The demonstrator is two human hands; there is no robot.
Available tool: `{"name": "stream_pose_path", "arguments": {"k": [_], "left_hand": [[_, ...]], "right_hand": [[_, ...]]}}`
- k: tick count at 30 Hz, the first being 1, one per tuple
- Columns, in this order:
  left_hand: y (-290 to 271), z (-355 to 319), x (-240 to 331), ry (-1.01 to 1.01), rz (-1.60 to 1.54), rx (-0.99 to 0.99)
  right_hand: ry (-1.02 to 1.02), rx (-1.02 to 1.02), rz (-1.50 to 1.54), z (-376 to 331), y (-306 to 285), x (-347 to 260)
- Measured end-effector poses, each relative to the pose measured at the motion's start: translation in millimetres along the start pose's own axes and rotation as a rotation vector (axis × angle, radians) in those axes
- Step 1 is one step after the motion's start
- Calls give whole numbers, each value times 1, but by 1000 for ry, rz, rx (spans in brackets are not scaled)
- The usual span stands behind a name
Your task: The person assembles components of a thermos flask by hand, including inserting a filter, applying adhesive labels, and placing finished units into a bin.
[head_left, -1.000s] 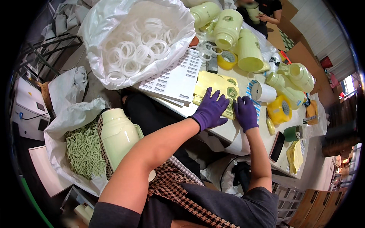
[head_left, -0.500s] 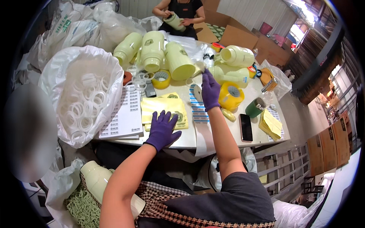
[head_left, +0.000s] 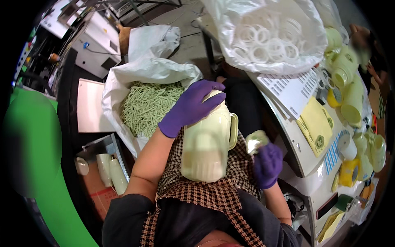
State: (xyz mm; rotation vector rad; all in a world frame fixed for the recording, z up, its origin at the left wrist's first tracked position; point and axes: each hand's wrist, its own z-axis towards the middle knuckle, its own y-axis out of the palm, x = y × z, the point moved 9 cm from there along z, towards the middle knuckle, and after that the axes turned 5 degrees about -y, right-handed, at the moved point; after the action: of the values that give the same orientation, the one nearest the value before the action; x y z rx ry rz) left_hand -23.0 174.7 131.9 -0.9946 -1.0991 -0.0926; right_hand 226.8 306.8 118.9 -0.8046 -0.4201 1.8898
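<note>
A pale yellow-green jug [head_left: 205,148] with a side handle stands upright on my lap, over the checked apron. My left hand [head_left: 191,105], in a purple glove, is closed round its top and hides part of the neck. To the right of the jug, my right hand [head_left: 267,164], gloved the same way, holds a small round pale-yellow piece [head_left: 256,142] with a shiny silvery face. Its exact kind is blurred. The right hand and its piece are apart from the jug.
Left of the jug sits a white sack [head_left: 113,99] of thin green pieces [head_left: 150,105]. A box [head_left: 101,197] holds pale bodies. At upper right, a bag [head_left: 230,53] of clear rings stands by the table [head_left: 304,160], which bears yellow sheets [head_left: 314,127], tape and more jugs.
The view has swung left and down to my lap. My left hand has left the yellow sheets and grips the jug. My right hand has come away from the table with the round piece.
</note>
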Motion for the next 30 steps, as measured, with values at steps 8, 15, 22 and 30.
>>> {"name": "stream_pose_path", "arguments": {"k": [8, 15, 22, 30], "left_hand": [[-26, -20, -25, 101, -275, 147], [-35, -29, -26, 100, -296, 156], [-52, -26, -51, 19, -258, 44], [-38, 7, 30, 162, 463, 210]], "right_hand": [[-249, -132, 102, 39, 62, -61], [-240, -223, 12, 34, 78, -71], [-48, -680, -218, 7, 82, -37], [405, -186, -57, 4, 5, 52]]}}
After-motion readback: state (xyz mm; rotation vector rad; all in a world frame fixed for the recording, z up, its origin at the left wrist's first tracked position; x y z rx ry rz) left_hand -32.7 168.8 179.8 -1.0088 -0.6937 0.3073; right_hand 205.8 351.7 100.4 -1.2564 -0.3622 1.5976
